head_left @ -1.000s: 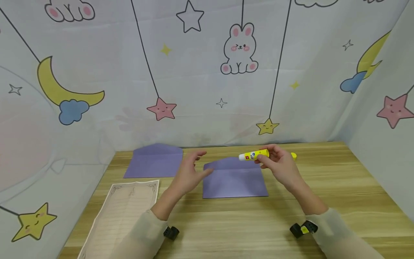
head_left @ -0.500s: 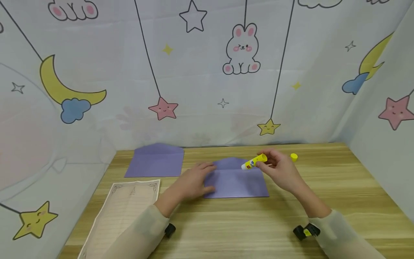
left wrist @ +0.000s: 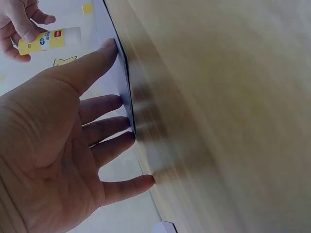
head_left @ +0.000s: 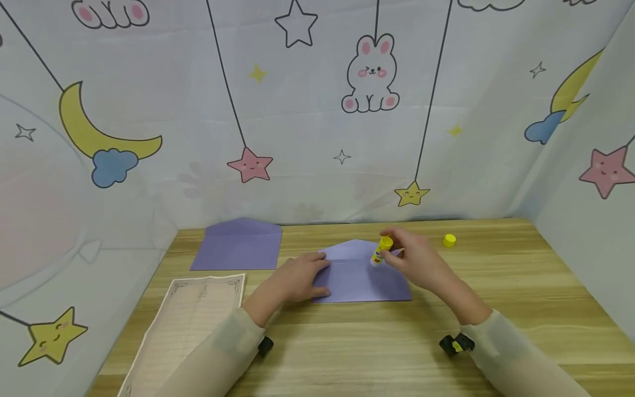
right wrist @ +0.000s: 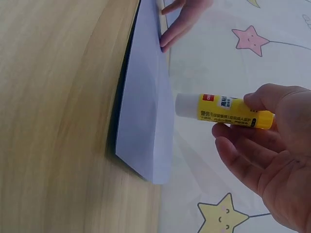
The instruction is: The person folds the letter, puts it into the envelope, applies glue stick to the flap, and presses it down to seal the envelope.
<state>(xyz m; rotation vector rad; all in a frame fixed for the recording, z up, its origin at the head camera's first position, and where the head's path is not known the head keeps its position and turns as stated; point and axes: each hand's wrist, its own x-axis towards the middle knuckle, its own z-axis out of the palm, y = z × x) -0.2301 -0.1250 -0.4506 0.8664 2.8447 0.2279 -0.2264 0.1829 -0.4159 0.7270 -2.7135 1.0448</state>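
Observation:
A purple envelope lies on the table with its pointed flap opened away from the person. At its left edge the left hand rests with fingers spread; in the left wrist view thumb and fingertips touch the paper. The right hand pinches a yellow glue stick between thumb and fingers, its white end pointing down over the envelope near the flap crease. In the right wrist view the glue stick shows its printed label, with the white end close to the envelope's flap.
A yellow cap stands on the wooden table, right of the right hand. A second purple envelope lies at the back left. In front of it is a lined letter sheet. A printed curtain hangs behind.
The left hand has come down onto the envelope's left edge. The right hand has moved the glue stick left and down, tilting it from nearly level to steep.

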